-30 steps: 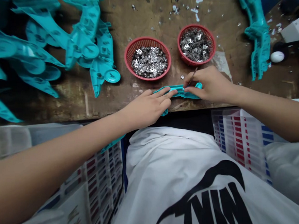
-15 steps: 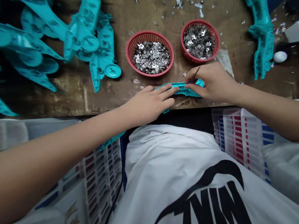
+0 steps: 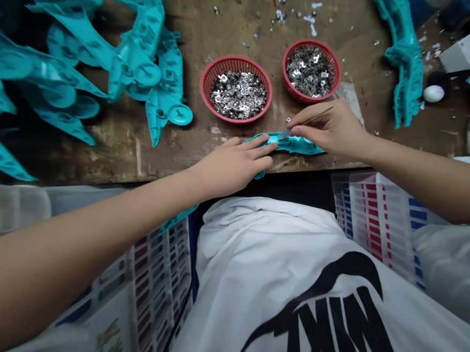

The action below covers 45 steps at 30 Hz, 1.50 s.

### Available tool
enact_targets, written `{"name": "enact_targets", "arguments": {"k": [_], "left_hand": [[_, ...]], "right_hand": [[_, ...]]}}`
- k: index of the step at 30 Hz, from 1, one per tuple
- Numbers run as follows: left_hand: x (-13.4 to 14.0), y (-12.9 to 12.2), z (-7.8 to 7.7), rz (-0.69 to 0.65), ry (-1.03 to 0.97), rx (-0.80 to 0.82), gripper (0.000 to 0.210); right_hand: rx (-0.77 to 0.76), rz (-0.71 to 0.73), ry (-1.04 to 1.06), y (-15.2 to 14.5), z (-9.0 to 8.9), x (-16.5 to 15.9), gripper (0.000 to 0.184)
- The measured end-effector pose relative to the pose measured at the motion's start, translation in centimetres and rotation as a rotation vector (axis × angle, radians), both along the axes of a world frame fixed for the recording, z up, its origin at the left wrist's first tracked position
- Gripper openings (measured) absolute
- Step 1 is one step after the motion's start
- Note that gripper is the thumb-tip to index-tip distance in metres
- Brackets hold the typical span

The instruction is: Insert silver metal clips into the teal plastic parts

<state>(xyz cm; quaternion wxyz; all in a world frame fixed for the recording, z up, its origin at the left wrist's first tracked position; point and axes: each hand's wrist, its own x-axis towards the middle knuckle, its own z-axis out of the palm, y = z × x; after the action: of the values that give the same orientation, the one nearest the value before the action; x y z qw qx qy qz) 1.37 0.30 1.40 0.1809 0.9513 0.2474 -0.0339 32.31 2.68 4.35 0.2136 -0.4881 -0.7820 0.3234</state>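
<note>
Tool work, apparently, on the teal part (image 3: 299,145) at the near edge of the desk (image 3: 169,162): the left hand (image 3: 236,164) rests on it, fingers spread, the right hand (image 3: 332,129) pinches a thin tool (image 3: 318,116), and the next move seemingly calls for steadiness.

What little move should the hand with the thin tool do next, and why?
Maybe the right hand should gently press the thin tool down: its tip looks to be at the teal part, and the left hand lies on that part, probably steadying it.
</note>
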Motion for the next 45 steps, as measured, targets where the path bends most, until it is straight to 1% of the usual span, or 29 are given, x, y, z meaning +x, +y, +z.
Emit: {"name": "enact_targets", "arguments": {"k": [2, 4, 7, 10, 13, 17, 21, 25, 29, 31, 32, 35, 37, 39, 41, 45], "left_hand": [[0.0, 0.0, -0.1, -0.004, 0.002, 0.007, 0.038], [0.0, -0.1, -0.2, -0.009, 0.002, 0.007, 0.038], [0.0, 0.0, -0.2, -0.008, 0.006, -0.005, 0.040], [-0.1, 0.2, -0.3, -0.009, 0.009, -0.015, 0.042], [-0.1, 0.2, -0.4, -0.018, 0.006, -0.010, 0.043], [-0.1, 0.2, -0.4, -0.025, 0.019, -0.010, 0.043], [-0.1, 0.2, -0.5, -0.014, -0.023, -0.030, 0.044], [-0.2, 0.2, -0.7, -0.001, -0.040, -0.030, 0.044], [-0.3, 0.1, -0.8, -0.012, -0.031, -0.001, 0.042], [-0.4, 0.0, -0.7, 0.006, -0.042, -0.005, 0.042], [-0.4, 0.0, -0.6, 0.010, -0.043, -0.003, 0.043], [-0.2, 0.1, -0.3, -0.005, -0.015, 0.005, 0.045], [-0.1, 0.3, 0.0, -0.006, 0.009, -0.009, 0.047], [0.0, 0.4, 0.1, 0.004, 0.021, -0.025, 0.049], [0.1, 0.5, 0.0, 0.003, 0.027, -0.032, 0.050], [0.2, 0.6, -0.2, 0.013, 0.020, -0.051, 0.051]], "right_hand": [[-0.024, 0.012, 0.001, 0.0, -0.4, -0.2, 0.021], [0.004, 0.027, -0.025, 0.0, -0.5, -0.3, 0.019], [0.052, 0.023, -0.047, 0.0, -0.3, -0.3, 0.019], [0.045, 0.010, -0.073, 0.0, -0.1, -0.4, 0.022], [0.045, 0.044, -0.124, -0.1, 0.0, -0.5, 0.022], [0.077, 0.044, -0.114, -0.1, 0.3, -0.6, 0.025], [0.046, 0.038, -0.124, 0.2, 0.4, -0.6, 0.024], [0.033, 0.060, -0.148, 0.3, -0.1, -1.1, 0.027], [0.082, 0.077, -0.120, 0.2, -0.4, -1.3, 0.028], [0.123, 0.039, -0.121, 0.3, -0.2, -1.0, 0.030], [0.144, 0.010, -0.136, 0.4, 0.0, -0.8, 0.034], [0.172, -0.052, -0.215, 1.1, 0.6, 0.0, 0.054], [0.159, -0.026, -0.284, 1.6, 0.7, 0.5, 0.060], [0.155, 0.044, -0.383, 2.0, 0.6, 0.8, 0.057], [0.188, 0.095, -0.503, 2.3, 0.3, 1.1, 0.049], [0.275, 0.111, -0.712, 2.9, -0.2, 2.2, 0.035]]}}
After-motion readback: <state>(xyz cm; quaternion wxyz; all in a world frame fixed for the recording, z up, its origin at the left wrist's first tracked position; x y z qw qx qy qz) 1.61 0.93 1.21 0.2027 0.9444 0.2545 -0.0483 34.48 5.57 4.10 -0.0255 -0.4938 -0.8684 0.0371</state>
